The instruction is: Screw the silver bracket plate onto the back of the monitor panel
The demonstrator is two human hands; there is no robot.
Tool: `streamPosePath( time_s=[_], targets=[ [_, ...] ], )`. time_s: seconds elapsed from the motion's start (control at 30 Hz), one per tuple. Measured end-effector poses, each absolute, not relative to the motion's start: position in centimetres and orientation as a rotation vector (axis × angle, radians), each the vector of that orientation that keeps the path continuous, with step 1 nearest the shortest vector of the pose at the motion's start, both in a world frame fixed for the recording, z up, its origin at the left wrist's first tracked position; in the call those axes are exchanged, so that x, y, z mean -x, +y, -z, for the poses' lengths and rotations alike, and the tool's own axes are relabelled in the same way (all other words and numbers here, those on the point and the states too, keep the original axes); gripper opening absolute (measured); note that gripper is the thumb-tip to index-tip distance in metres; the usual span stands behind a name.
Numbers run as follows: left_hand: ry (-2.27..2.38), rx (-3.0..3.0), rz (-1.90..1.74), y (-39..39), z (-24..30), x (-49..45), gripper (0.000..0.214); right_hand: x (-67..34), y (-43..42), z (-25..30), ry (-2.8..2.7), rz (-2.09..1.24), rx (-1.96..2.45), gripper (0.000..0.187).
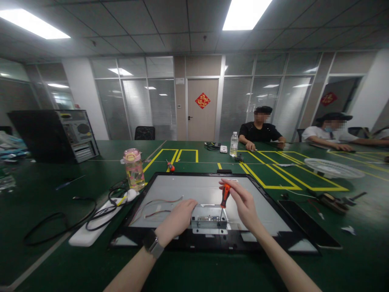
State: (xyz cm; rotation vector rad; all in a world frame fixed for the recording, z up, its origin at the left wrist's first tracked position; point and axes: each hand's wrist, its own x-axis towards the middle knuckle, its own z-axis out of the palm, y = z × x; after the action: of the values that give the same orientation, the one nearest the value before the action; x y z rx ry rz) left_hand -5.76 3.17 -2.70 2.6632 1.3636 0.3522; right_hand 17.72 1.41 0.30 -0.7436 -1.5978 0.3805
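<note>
In front of me a flat display panel [182, 188] lies face down or back up, I cannot tell which, inside a black frame. A silvery metal box with connectors [209, 211] sits at its lower middle. My left hand [180, 215], with a watch on the wrist, is closed at the box's left end; its fingertips are partly hidden. My right hand [244, 202] grips an orange and black screwdriver [225, 195] by the handle. The screwdriver stands nearly upright, its tip at the box's right end. Thin cables [158, 213] lie on the panel's left side.
Left of the panel are a white power strip [91, 231], black cords, a pink-lidded bottle [133, 170] and a computer case [54, 134]. A dark slab-like part [306, 223] and a tape dispenser-like tool [332, 202] lie right. Two people [259, 129] sit across the green table.
</note>
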Motion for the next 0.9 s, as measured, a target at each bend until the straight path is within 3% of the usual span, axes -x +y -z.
streamPosePath(
  time_s=[0.23,0.4,0.57,0.77,0.9],
  targets=[
    [1.374,-2.689,-0.349,3.51,3.08,5.79,0.053,-17.66,1.57,-0.20,-1.566,-0.233,0.809,0.021],
    [1.370,-2.676,-0.369,3.55,3.22,5.82,0.054,-17.53,1.51,-0.04,-1.587,-0.367,0.767,0.026],
    [1.355,-2.686,-0.387,3.62,3.25,5.85,0.053,-17.50,1.66,0.04,-1.575,-0.215,0.806,0.022],
    [1.355,-2.684,-0.383,3.80,3.43,5.88,0.053,-17.41,1.50,0.10,-1.574,-0.429,0.761,0.027],
    [1.326,-2.685,-0.399,3.94,3.64,5.93,0.052,-17.26,1.54,0.18,-1.586,-0.295,0.801,0.025]
  ],
)
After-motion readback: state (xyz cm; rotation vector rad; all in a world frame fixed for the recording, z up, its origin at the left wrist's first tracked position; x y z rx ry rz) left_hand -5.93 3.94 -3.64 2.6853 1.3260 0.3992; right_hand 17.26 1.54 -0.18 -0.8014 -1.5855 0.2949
